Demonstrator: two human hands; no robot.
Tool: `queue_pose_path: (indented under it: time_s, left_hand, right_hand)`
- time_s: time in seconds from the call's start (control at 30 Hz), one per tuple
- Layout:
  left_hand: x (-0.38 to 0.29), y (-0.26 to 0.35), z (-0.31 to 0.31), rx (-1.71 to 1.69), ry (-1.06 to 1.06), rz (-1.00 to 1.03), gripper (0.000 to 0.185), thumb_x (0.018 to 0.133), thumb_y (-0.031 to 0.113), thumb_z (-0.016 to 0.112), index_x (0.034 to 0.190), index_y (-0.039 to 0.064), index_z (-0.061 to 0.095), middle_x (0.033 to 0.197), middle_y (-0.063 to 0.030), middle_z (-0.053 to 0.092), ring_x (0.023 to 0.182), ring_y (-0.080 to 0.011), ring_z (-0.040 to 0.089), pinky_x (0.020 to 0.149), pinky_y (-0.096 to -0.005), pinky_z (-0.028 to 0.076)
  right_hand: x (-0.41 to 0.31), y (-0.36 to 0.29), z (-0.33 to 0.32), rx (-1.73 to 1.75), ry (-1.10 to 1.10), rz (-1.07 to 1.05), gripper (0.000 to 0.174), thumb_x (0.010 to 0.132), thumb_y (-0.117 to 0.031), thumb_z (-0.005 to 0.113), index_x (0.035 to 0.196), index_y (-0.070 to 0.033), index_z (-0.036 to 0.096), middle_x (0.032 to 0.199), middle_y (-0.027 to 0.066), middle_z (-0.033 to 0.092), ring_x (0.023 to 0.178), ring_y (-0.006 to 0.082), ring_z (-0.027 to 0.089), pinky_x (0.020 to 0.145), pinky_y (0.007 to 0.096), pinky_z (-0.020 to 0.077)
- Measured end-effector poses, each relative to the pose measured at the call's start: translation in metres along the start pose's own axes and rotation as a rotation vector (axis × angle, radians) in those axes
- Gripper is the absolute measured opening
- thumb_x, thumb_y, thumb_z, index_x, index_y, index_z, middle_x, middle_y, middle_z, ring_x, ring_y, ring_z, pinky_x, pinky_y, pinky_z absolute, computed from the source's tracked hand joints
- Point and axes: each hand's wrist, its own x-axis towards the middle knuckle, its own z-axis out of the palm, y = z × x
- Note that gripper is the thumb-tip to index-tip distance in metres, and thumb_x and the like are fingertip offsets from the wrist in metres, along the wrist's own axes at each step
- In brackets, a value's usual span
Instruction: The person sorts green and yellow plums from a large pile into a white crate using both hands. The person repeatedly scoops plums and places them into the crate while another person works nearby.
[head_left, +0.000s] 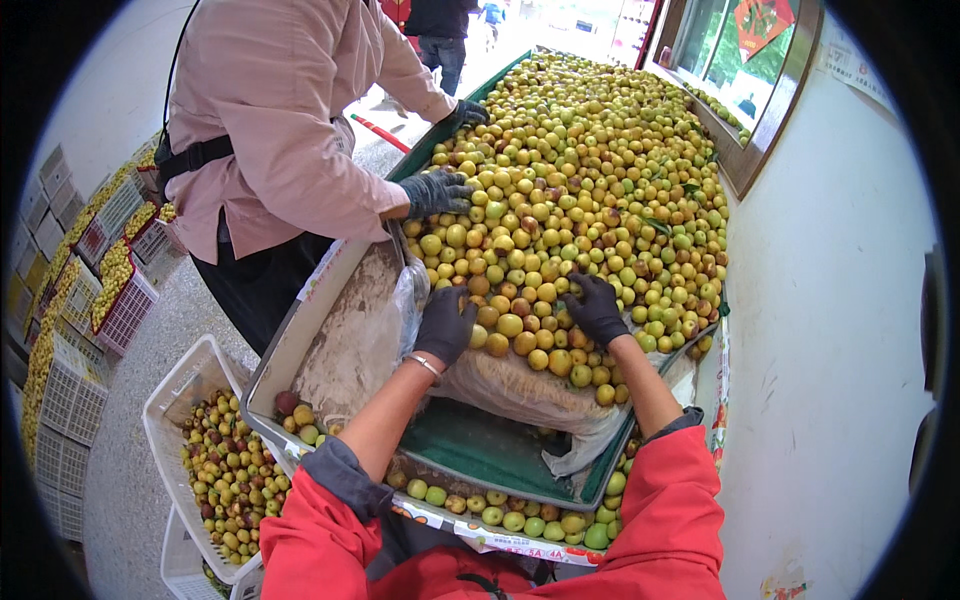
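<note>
A deep heap of fresh yellow-green and brownish jujubes (555, 195) fills the long sorting table before me. My left hand (446, 326), in a dark glove with a bracelet at the wrist, touches the heap's near left edge. Farther right, my right hand (595, 309) lies with fingers apart on fruit in the same heap, also gloved. Neither hand has a clear grip on a jujube. Between my forearms, the front jujubes rest on a plastic-covered ledge (517, 379). Below it is a green-lined tray (480, 439); a row of greener jujubes (514, 521) lies along the near rim.
A co-worker in a pink jacket (277, 127) stands at the left, both gloved hands (435, 193) on the heap. A white plastic crate (169, 420) of jujubes stands lower left. Stacked filled crates (75, 390) line the far left. A wall (817, 300) and window frame (772, 127) border the right.
</note>
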Motion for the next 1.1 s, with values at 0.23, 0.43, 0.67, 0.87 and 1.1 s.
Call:
queue_pose_path:
  time_s: [0.23, 0.43, 0.67, 0.87, 1.1]
  left_hand:
    - [0.009, 0.004, -0.001, -0.182, -0.054, -0.066, 0.03, 0.094, 0.026, 0.06, 0.103, -0.001, 0.066, 0.104, -0.0237, 0.066, 0.1, -0.0389, 0.063, 0.087, -0.0458, 0.048]
    - [0.013, -0.014, -0.002, -0.37, -0.122, -0.27, 0.044, 0.102, 0.035, 0.044, 0.111, -0.003, 0.066, 0.112, -0.0237, 0.067, 0.104, -0.0333, 0.063, 0.093, -0.0389, 0.046]
    - [0.007, 0.0, 0.003, -0.44, -0.285, -0.168, 0.044, 0.104, 0.031, 0.042, 0.127, -0.002, 0.061, 0.129, -0.0166, 0.063, 0.119, -0.0237, 0.058, 0.104, -0.0337, 0.042]
    - [0.004, -0.035, 0.008, -0.397, -0.378, -0.03, 0.044, 0.105, 0.029, 0.041, 0.135, 0.002, 0.057, 0.135, -0.0124, 0.059, 0.124, -0.0211, 0.055, 0.109, -0.0328, 0.039]
    - [0.004, 0.02, -0.006, -0.641, -0.684, -0.28, 0.043, 0.102, 0.033, 0.048, 0.133, 0.006, 0.061, 0.133, -0.0066, 0.062, 0.121, -0.0165, 0.055, 0.105, -0.0298, 0.04]
  right_hand:
    - [-0.005, 0.023, -0.015, 0.316, -0.279, 0.16, 0.042, 0.095, -0.039, 0.061, 0.124, -0.009, 0.067, 0.121, 0.0155, 0.067, 0.111, 0.0292, 0.062, 0.094, 0.039, 0.0497]
    - [-0.011, 0.031, -0.043, 0.624, -0.26, 0.428, 0.054, 0.104, -0.052, 0.041, 0.13, -0.011, 0.065, 0.125, 0.0059, 0.067, 0.109, 0.0171, 0.061, 0.091, 0.0319, 0.0488]
    - [-0.019, 0.023, -0.039, 0.813, -0.341, 0.508, 0.053, 0.104, -0.049, 0.043, 0.135, -0.011, 0.061, 0.13, 0.0037, 0.063, 0.114, 0.015, 0.057, 0.096, 0.0302, 0.0462]
    - [-0.022, -0.005, -0.029, 0.831, -0.519, 0.475, 0.049, 0.104, -0.042, 0.045, 0.14, -0.01, 0.056, 0.135, 0.0023, 0.059, 0.122, 0.0133, 0.054, 0.102, 0.0277, 0.0422]
    - [-0.04, -0.022, -0.024, 0.979, -0.585, 0.408, 0.044, 0.102, -0.038, 0.05, 0.135, -0.012, 0.061, 0.139, 0.0044, 0.057, 0.128, 0.0176, 0.051, 0.109, 0.0305, 0.0383]
